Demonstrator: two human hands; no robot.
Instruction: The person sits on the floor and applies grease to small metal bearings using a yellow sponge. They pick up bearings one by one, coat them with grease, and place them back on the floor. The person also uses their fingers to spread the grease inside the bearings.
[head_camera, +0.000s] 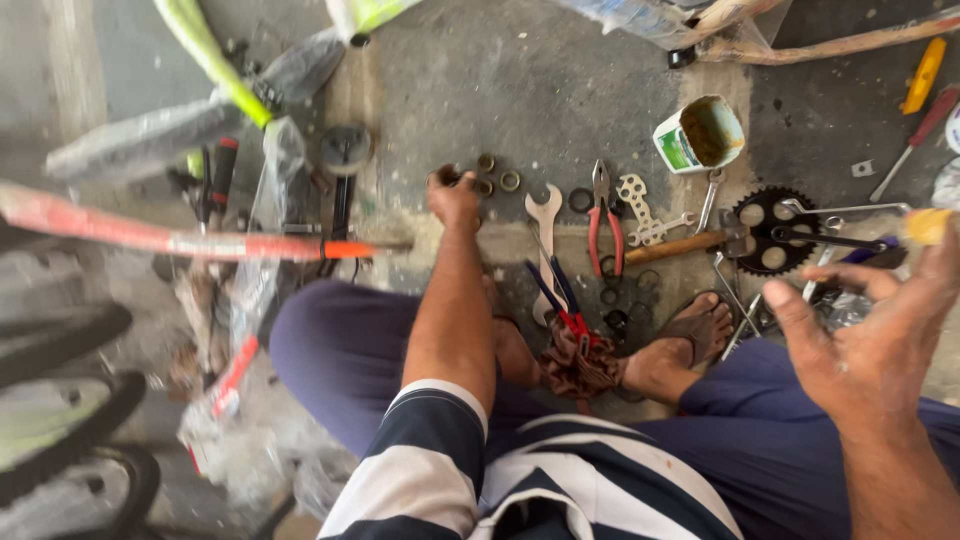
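Raised nearest the lens, right hand (880, 340) is hovering spread and empty, while left hand (455, 195) is reaching forward across the floor (560, 90), clenching beside metal rings (497, 178) lying just to its right.

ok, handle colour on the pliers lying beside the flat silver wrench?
Red handles on the pliers, clearest in the head view.

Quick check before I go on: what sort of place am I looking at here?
Most likely a bicycle repair spot on a bare concrete floor. A toothed chainring, an open-ended spanner and red-handled pliers lie spread out, and the left hand reaches toward small metal rings.
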